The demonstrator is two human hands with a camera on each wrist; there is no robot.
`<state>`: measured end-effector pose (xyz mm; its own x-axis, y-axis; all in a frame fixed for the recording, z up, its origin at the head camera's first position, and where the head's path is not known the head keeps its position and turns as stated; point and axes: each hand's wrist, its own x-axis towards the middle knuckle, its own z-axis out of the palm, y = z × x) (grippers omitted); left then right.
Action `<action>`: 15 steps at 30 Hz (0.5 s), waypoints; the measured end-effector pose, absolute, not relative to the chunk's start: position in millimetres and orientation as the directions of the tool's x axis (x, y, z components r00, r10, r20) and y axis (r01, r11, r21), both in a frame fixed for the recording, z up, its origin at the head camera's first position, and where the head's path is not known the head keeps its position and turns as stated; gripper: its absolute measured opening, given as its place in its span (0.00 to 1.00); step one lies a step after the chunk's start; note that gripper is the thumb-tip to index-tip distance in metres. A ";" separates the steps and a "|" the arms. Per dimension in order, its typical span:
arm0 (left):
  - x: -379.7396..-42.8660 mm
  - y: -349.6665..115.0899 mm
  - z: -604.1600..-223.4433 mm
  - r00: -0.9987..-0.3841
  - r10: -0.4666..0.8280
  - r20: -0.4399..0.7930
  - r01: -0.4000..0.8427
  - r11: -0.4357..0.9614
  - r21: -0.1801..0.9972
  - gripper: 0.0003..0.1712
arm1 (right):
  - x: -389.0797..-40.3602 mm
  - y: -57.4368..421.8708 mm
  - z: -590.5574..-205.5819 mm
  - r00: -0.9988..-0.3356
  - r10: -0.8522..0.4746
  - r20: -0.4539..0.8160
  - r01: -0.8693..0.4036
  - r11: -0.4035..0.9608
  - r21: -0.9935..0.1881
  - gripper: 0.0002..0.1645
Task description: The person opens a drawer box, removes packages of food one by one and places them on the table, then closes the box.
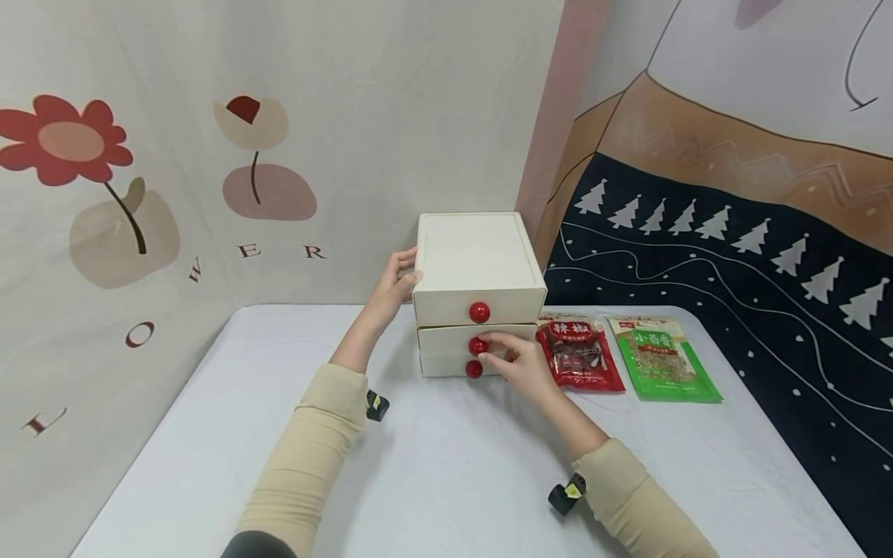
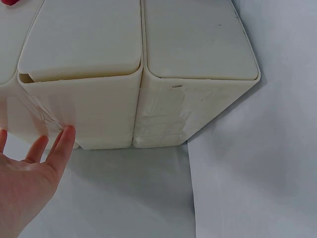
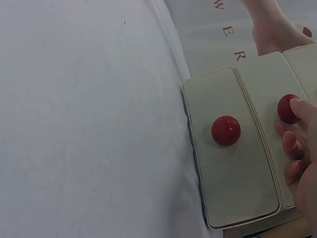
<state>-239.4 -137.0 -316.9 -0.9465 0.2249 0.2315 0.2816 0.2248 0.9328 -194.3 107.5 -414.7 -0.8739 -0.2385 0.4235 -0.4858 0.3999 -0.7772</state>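
Observation:
A cream drawer cabinet [image 1: 481,252] with three stacked drawers stands at the back of the table, a round red knob on each front. My right hand [image 1: 526,368] pinches the middle knob [image 3: 285,109] between thumb and finger, the other fingers curled below. In the left wrist view the middle drawer [image 2: 86,39] shows a narrow gap along its edge. My left hand [image 1: 391,291] lies against the cabinet's left side, fingers extended [image 2: 62,148]. Above and below the pinched knob are the top knob [image 1: 479,312] and the bottom knob [image 3: 226,131].
To the cabinet's right lie a red packet [image 1: 582,356] of dried chillies and a green packet [image 1: 663,360], both flat on the white-covered table [image 1: 446,473]. A printed cloth wall [image 1: 349,101] rises right behind the cabinet.

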 end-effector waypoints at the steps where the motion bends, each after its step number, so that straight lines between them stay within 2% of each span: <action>1: -239.3 -137.0 -316.9 -0.946 0.225 0.232 0.282 0.227 0.932 0.32 | -194.4 107.3 -414.7 -0.876 -0.237 0.421 -0.483 0.400 -0.779 0.17; 15: -237.0 -136.6 -314.7 -0.946 0.227 0.230 0.283 0.238 0.929 0.32 | -198.4 105.5 -417.0 -0.900 -0.209 0.382 -0.435 0.409 -0.802 0.17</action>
